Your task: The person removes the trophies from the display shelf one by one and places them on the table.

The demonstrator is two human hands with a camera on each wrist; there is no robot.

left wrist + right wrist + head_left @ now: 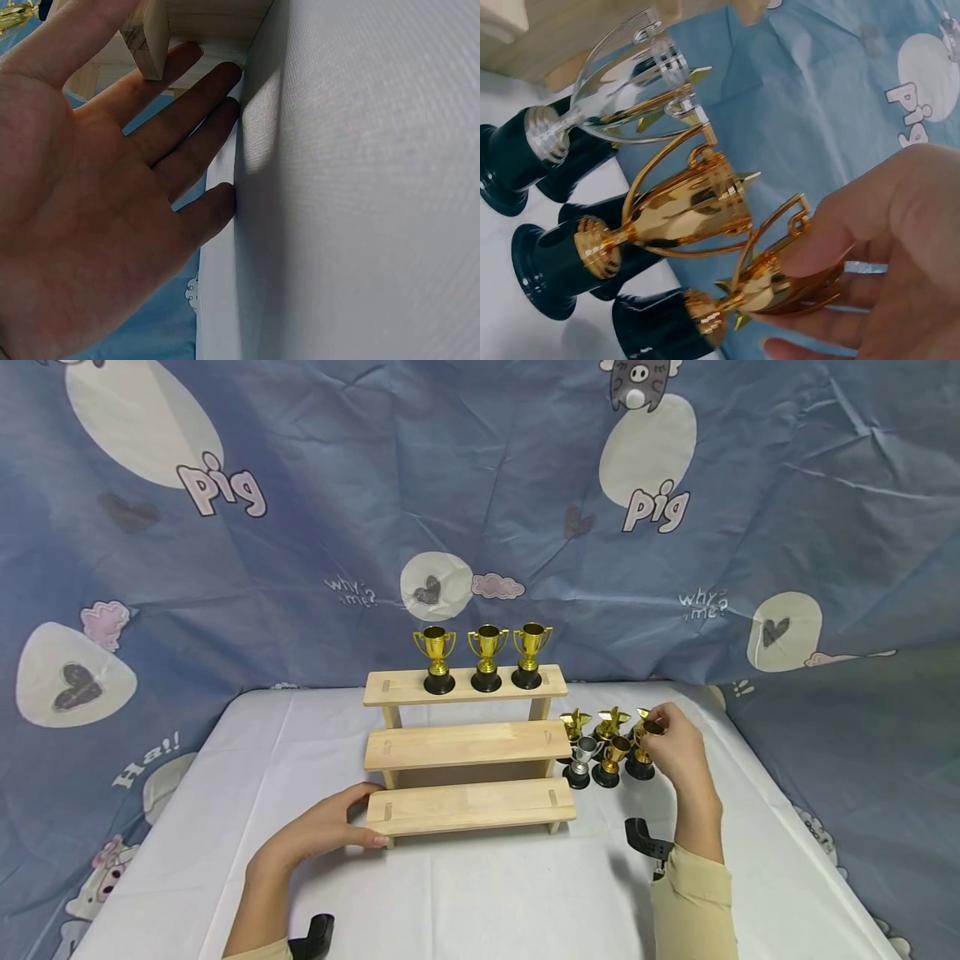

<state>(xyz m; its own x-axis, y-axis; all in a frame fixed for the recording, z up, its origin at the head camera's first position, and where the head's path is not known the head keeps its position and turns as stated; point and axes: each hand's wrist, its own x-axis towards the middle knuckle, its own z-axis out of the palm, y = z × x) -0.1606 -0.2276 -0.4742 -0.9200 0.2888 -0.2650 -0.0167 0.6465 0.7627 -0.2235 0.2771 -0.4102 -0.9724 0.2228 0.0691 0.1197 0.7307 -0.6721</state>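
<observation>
A three-tier wooden display stand [468, 745] stands in the middle of the table. At the left end of its lowest tier my left hand [322, 828] holds on, thumb at the front and index finger behind; its other fingers [199, 150] extend beside the stand's leg. On the right, my right hand [678, 747] pinches the upper part of a gold trophy cup [761, 289] with a black base. Whether that base touches the cloth, I cannot tell. Beside it stand another gold trophy cup [694, 206] and a silver trophy cup [634, 82].
Three gold trophy cups [487, 647] stand in a row on the top tier. Gold star trophies [611, 720] stand behind the cups at right, partly hidden. White cloth [480, 902] covers the table; a blue printed curtain [480, 510] hangs behind.
</observation>
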